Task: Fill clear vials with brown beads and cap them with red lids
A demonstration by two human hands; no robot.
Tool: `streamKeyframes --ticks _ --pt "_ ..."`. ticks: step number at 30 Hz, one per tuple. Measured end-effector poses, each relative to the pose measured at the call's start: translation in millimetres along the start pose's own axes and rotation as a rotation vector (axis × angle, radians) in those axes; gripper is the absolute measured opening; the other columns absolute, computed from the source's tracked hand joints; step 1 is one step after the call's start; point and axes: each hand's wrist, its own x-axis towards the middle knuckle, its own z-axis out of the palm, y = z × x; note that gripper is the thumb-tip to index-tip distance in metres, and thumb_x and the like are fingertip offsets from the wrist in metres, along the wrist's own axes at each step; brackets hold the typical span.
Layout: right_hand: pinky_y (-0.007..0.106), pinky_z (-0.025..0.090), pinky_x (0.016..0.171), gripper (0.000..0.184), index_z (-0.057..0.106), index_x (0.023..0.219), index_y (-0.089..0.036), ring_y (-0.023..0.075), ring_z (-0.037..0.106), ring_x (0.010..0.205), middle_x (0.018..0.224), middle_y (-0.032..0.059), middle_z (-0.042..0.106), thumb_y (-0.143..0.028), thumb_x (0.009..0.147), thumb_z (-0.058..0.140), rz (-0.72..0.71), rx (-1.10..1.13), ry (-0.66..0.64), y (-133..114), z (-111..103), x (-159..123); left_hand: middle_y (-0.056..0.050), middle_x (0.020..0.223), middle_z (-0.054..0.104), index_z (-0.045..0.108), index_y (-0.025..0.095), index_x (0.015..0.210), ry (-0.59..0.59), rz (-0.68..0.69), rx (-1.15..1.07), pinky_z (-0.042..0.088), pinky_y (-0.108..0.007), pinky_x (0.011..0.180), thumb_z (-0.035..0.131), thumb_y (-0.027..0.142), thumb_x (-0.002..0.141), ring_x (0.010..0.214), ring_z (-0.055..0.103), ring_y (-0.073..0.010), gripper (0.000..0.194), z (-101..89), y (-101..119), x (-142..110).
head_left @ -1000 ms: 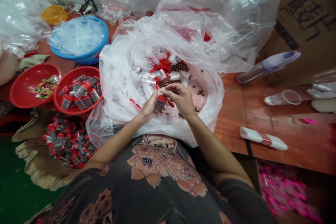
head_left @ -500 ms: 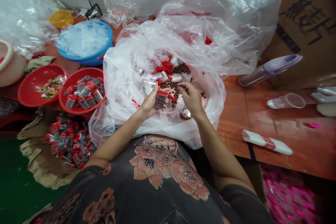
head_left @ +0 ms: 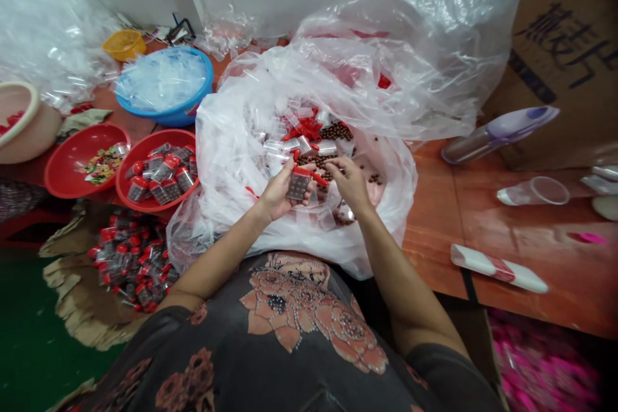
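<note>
My left hand (head_left: 280,194) is wrapped round a small clear container (head_left: 298,187) with a red top, filled with brown balls. A red pointed piece (head_left: 320,179) sticks out from its right side toward my other hand. My right hand (head_left: 350,183) hovers just right of it with fingers bent and the fingertips drawn together; whether anything is between them is too small to tell. Beneath both hands, loose brown balls (head_left: 338,131), red plastic parts (head_left: 305,126) and clear empty containers (head_left: 280,148) lie inside a large white plastic bag (head_left: 226,161).
Left of the bag stand a red basin (head_left: 157,206) of filled containers, a red basin (head_left: 58,174) with colourful small pieces and a blue basin (head_left: 205,87). More filled containers (head_left: 132,257) lie lower left. A purple-topped bottle (head_left: 497,135) and a cup (head_left: 545,191) are on the right.
The view has shifted slightly, so everything sits a little lower and to the right. The container in my left hand is turned a little more upright. My right hand stays close beside it.
</note>
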Motion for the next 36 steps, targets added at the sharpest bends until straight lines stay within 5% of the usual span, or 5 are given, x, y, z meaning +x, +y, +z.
streamKeyframes --ticks 7,15,25,29,36 --pt "0.039 0.053 0.087 0.028 0.076 0.086 -0.024 0.0209 0.067 0.089 0.092 0.0033 0.074 -0.045 0.092 0.059 -0.115 0.245 -0.16 -63 -16 -13 -0.005 0.061 0.063 0.066 0.011 0.084 0.094 0.056 0.242 0.042 -0.022 0.042 0.044 0.07 0.093 0.046 0.055 -0.0118 0.064 3.7 -16 4" --pt "0.047 0.046 0.103 0.038 0.066 0.127 -0.034 0.0236 0.061 0.115 0.127 0.0044 0.067 -0.052 0.096 0.052 -0.36 0.064 -0.318 -57 -30 -27 -0.003 0.058 0.06 0.064 0.013 0.081 0.068 0.083 0.247 0.039 -0.022 0.041 0.048 0.071 0.091 0.044 0.053 -0.0109 0.061 3.4 -13 -1" --pt "0.03 0.056 0.063 0.025 0.071 0.094 -0.022 0.0153 0.065 0.068 0.079 0.0011 0.071 -0.046 0.086 0.066 0.182 0.441 0.075 -39 -3 -56 -0.001 0.065 0.062 0.052 0.012 0.139 -0.034 0.094 0.073 0.044 -0.023 0.047 0.04 0.063 0.098 0.049 0.056 -0.012 0.066 2.6 -3 -2" --pt "0.041 0.058 0.083 0.035 0.067 0.122 -0.028 0.0204 0.068 0.092 0.107 0.0053 0.073 -0.046 0.094 0.056 0.048 0.275 0.198 -52 -4 -52 -0.001 0.064 0.061 0.057 0.014 0.133 -0.016 0.082 0.132 0.044 -0.022 0.047 0.037 0.062 0.1 0.048 0.055 -0.0116 0.061 -0.5 -10 -1" --pt "0.058 0.041 0.108 0.094 0.022 0.157 -0.024 0.0364 0.048 0.132 0.145 0.0158 0.052 -0.05 0.082 0.072 -0.382 -0.266 -0.211 -61 0 -56 -0.003 0.058 0.057 0.065 0.013 0.082 0.0 0.087 0.133 0.041 -0.022 0.046 0.031 0.08 0.089 0.046 0.053 -0.0115 0.075 -0.6 -24 3"
